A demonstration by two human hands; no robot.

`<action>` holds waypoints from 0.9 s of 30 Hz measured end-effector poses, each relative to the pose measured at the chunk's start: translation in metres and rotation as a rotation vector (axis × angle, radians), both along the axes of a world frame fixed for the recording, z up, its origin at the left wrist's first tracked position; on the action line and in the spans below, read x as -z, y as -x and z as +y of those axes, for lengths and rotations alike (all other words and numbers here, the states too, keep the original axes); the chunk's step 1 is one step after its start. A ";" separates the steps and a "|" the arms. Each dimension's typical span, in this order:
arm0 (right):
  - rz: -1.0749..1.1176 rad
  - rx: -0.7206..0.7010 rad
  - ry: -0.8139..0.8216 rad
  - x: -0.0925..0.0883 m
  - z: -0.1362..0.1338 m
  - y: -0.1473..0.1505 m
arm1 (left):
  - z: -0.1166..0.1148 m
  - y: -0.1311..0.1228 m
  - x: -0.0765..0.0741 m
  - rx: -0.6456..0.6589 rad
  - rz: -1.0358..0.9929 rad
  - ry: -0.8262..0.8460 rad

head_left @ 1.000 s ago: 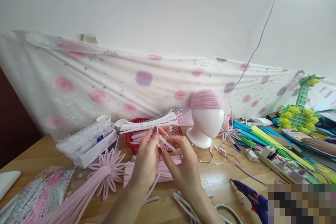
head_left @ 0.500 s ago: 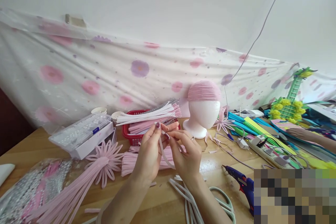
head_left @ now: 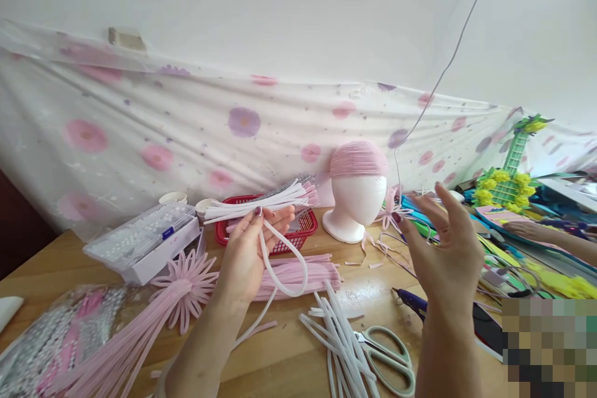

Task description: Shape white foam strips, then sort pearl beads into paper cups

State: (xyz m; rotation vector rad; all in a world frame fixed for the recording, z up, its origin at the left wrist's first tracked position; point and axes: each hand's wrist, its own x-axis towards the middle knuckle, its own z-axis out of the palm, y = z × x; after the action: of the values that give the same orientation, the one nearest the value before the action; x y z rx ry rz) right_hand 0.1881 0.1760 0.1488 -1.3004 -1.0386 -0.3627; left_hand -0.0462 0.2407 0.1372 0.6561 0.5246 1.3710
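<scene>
While the left hand (head_left: 242, 255) has a white strip (head_left: 305, 277) pinched under its thumb, the right hand (head_left: 445, 252) is well apart, off to the right. Head view: strip lies between the hands, just right of the left palm, so left is nearer by far. It's bent into a loop hanging off the pinch, long axis slanting far left to near right, in line of sight over a pink bundle (head_left: 324, 273). Left pose: palm turned right, fingers stretched out past the thumb toward far right. Right pose: raised, thumb and fingers spread, slightly blurred, nothing visible in it. Right forearm partly hides the glue gun (head_left: 410, 303); scissors (head_left: 389, 360) lie on the table (head_left: 286, 360), left of that forearm.
</scene>
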 end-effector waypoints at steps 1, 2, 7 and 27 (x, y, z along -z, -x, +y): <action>0.054 -0.067 0.007 0.001 0.001 0.004 | 0.000 0.001 -0.001 -0.005 0.000 -0.004; 0.125 -0.159 0.025 0.002 0.002 0.011 | 0.000 0.001 -0.001 -0.008 -0.002 -0.006; 0.502 -1.127 0.565 0.020 0.023 0.067 | -0.001 0.001 -0.001 -0.044 -0.104 -0.017; 1.028 -1.540 0.777 0.054 0.045 0.105 | 0.007 0.034 -0.017 -0.032 -0.324 -0.187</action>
State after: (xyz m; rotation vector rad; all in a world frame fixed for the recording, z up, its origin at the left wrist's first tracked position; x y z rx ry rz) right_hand 0.0831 0.2214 0.0952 -0.7257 -0.9460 1.8100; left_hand -0.0805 0.2479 0.1545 0.5619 0.1494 1.5323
